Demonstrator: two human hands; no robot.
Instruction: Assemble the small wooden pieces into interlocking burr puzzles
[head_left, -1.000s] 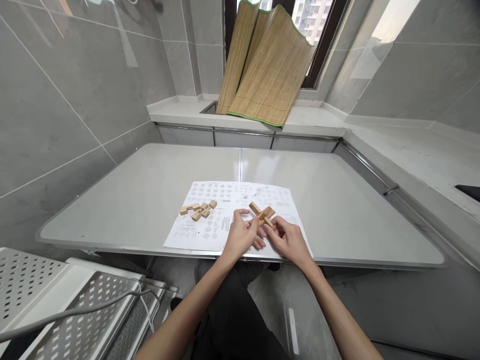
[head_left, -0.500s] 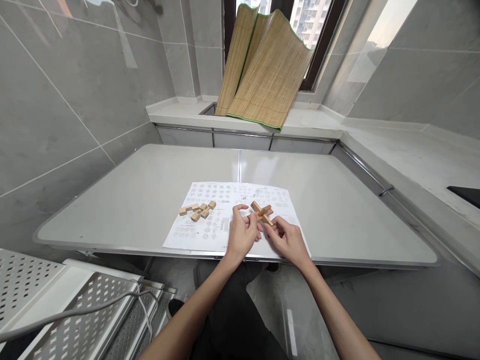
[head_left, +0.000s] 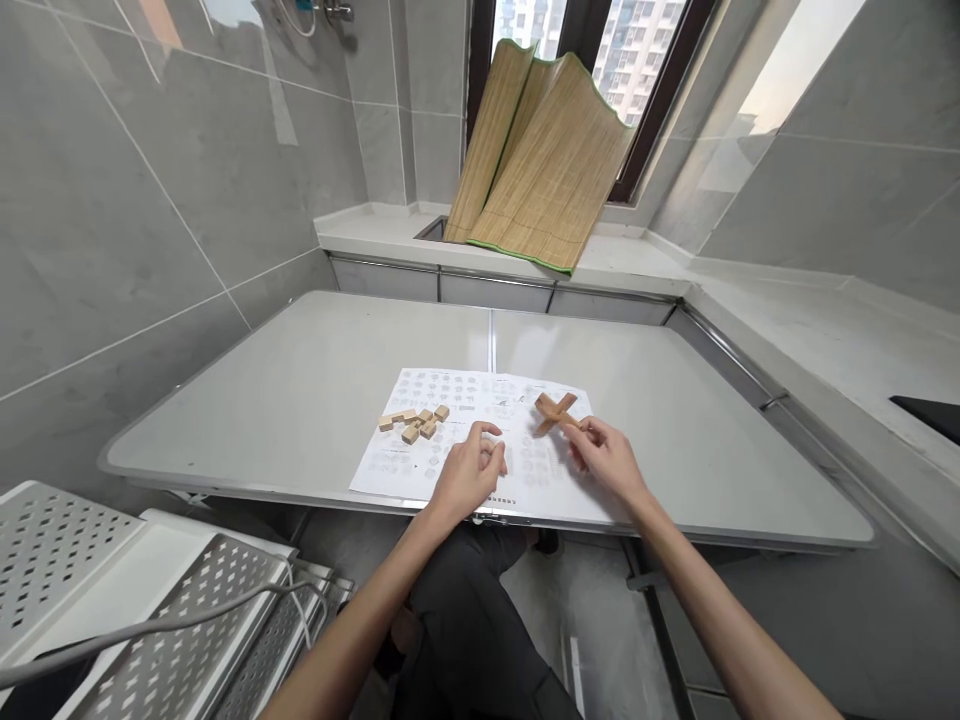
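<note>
Between the thumb and fingers of my right hand (head_left: 606, 458) is a crossed wooden burr puzzle (head_left: 555, 412), raised over the right part of a printed paper sheet (head_left: 390, 478). Its sticks pass through one another in an X shape. My left hand (head_left: 471, 468) hovers over the sheet's lower middle, fingers loosely curved and apart, with nothing visible in them. To the left of it, several pale wooden puzzle pieces (head_left: 427, 430) lie in a loose cluster on the sheet. Small printed diagrams show around them.
The sheet lies on a grey folding table (head_left: 247, 400) with a seam down its middle. A bamboo mat (head_left: 555, 165) leans against the window on the ledge behind. White perforated racks (head_left: 187, 610) with a cable stand at the lower left.
My right hand has moved right with the puzzle, away from my left hand. The left hand has let go of the puzzle. The camera view has shifted slightly.
</note>
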